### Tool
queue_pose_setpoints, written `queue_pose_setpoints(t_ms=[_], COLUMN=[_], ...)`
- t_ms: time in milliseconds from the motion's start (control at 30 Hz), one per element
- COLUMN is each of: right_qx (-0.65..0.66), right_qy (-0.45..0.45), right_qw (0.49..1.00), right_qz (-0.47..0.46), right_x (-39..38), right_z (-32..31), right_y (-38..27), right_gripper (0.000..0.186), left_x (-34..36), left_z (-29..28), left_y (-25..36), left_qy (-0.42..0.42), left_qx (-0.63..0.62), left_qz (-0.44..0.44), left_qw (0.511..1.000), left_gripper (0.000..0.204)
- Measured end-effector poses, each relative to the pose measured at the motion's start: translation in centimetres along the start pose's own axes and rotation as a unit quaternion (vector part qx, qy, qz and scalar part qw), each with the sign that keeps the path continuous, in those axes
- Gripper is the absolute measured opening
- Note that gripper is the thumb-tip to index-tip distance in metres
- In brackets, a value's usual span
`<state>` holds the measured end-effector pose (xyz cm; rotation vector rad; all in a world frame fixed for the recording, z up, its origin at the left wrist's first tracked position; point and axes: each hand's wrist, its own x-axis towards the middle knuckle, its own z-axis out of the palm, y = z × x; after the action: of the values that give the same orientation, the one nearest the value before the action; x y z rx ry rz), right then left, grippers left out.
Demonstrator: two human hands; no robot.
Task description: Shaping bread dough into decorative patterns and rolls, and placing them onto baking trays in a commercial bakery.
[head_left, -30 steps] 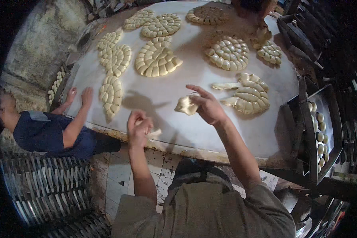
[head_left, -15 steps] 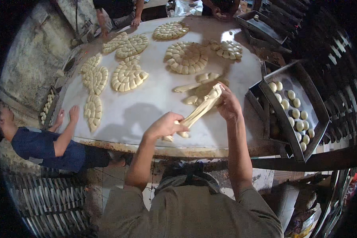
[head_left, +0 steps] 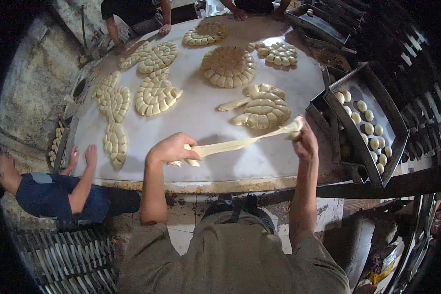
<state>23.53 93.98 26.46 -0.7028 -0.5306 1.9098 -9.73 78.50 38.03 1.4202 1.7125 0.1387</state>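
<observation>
A pale strip of dough [head_left: 240, 143] is stretched thin in the air above the near part of the table. My left hand [head_left: 173, 148] is closed round one end, with short stubs of dough poking out below its fingers. The thicker other end is gripped in my right hand [head_left: 305, 138], a little farther out and higher. Just beyond the strip lies a cluster of cut dough pieces [head_left: 262, 109], with one tail of dough pointing left from it. Farther off, a large round of dough pieces [head_left: 229, 67] rests on the table.
The pale table [head_left: 191, 115] carries several more patterned dough groups, such as a curved one [head_left: 156, 95]. At right, a metal tray [head_left: 402, 134] holds several dough balls [head_left: 369, 115]. A person in dark blue [head_left: 59, 196] stands at left; other people's hands [head_left: 165, 30] rest at the far edge.
My hands have moved apart, left hand leftward and right hand right and nearer. The dough strip is longer, thinner and closer to level. The cluster beyond is more exposed.
</observation>
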Motion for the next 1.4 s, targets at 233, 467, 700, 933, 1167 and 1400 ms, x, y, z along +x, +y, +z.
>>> queue_pose_setpoints(t_ms=[233, 467, 700, 933, 1167, 1400], right_qx=[-0.031, -0.436, -0.858, -0.796, -0.812, -0.768], right_qy=[0.147, 0.187, 0.195, 0.190, 0.000, 0.228], right_qw=[0.989, 0.880, 0.439, 0.494, 0.449, 0.576], right_qz=[0.003, 0.002, -0.181, -0.295, -0.373, -0.161], right_x=[-1.0, -5.0, -5.9, 0.1, -6.2, 3.8], right_z=[-2.1, -4.3, -6.7, -2.8, -7.1, -4.8], right_y=[2.4, 10.7, 9.5, 14.3, 9.9, 12.4], right_gripper=[0.039, 0.034, 0.045, 0.023, 0.026, 0.026], left_x=[4.2, 11.7, 5.9, 12.9, 4.4, 13.3], left_z=[-3.3, 2.9, 10.4, 11.7, 10.1, 8.0], left_y=[-5.2, -13.5, -23.7, -19.5, -23.2, -20.3], left_qy=[0.070, 0.328, 0.537, 0.594, 0.532, 0.633], left_qx=[-0.009, 0.057, 0.120, -0.122, 0.088, 0.038], left_qz=[0.081, 0.204, 0.082, -0.019, 0.014, -0.057], left_qw=[0.994, 0.921, 0.831, 0.795, 0.842, 0.771], left_gripper=[0.028, 0.040, 0.027, 0.013, 0.014, 0.007])
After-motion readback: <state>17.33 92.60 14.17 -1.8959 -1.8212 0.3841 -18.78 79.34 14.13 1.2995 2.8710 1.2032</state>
